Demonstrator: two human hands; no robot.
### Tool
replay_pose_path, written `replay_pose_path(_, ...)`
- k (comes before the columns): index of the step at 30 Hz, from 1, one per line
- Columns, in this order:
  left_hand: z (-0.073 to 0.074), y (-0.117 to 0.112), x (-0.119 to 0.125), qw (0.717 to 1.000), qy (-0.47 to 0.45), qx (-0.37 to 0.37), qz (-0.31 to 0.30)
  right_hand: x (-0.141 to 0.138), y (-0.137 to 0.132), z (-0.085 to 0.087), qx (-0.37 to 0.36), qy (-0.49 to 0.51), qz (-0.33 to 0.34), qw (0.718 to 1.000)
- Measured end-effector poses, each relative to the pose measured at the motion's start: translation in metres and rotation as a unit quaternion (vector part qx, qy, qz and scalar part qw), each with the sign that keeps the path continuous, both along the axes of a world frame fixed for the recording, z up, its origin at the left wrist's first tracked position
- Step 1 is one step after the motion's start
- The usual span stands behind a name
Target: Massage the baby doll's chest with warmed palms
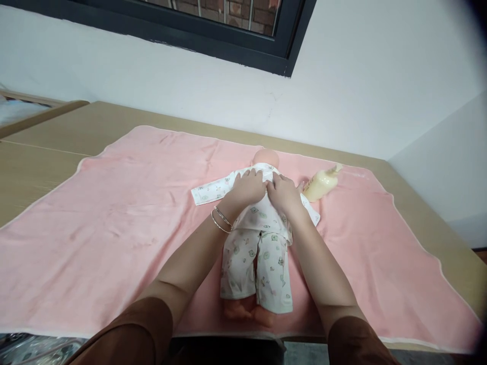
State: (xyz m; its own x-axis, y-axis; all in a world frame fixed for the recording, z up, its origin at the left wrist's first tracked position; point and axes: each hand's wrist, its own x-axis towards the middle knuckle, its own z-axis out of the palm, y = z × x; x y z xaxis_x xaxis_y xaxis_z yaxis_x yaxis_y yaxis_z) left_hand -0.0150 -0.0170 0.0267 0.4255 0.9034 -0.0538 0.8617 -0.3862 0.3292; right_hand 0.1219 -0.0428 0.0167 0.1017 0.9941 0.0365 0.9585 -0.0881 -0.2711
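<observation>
Hard tugs could rip the bald plastic doll's (262,228) white printed shirt (257,212). We can't tell if our fingers (247,176) pinch.

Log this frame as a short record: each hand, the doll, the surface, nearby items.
Left hand: on the doll's upper torso; thin silver bangles at the wrist
Right hand: beside the left, same torso
Grip: cannot tell whether fingers pinch cloth
Doll: bald, in white printed cloth top and trousers, feet toward the person
Surface: pink cloth blanket over pale wooden table
Nearby: pale-yellow bottle, right of doll
Background: dark-framed window
</observation>
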Motion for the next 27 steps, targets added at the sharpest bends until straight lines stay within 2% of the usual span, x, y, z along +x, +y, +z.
replay_pose_path(3, 0.008, -0.005, 0.002, 0.999, 0.005, 0.001, -0.037, -0.005, -0.008, 0.007, -0.004, -0.03, 0.016, 0.999)
replay_pose_path(5, 0.007, -0.003, 0.002, 0.999, -0.015, 0.002, -0.028, -0.004, -0.007, 0.006, -0.002, -0.028, 0.023, 0.999)
replay_pose_path(10, -0.015, 0.016, 0.001, 0.995, -0.081, -0.001, 0.056, 0.012, 0.012, -0.011, 0.004, 0.045, 0.002, 0.999)
replay_pose_path(13, -0.022, 0.02, 0.002, 0.996, -0.064, 0.023, 0.06, 0.016, 0.018, -0.016, 0.006, 0.065, -0.003, 0.998)
replay_pose_path(17, -0.008, 0.006, 0.004, 0.999, -0.004, 0.047, 0.016, 0.007, 0.006, -0.003, 0.007, 0.002, 0.021, 1.0)
replay_pose_path(21, 0.007, -0.001, 0.003, 0.999, 0.005, -0.012, 0.031, 0.001, -0.007, 0.012, -0.001, -0.068, 0.043, 0.997)
replay_pose_path(23, 0.003, 0.005, 0.002, 0.998, -0.024, -0.013, 0.051, 0.004, -0.004, 0.01, 0.0, -0.048, 0.035, 0.998)
replay_pose_path(27, -0.016, 0.017, 0.002, 0.994, -0.062, 0.022, 0.086, 0.019, 0.012, -0.009, -0.015, 0.019, 0.008, 1.0)
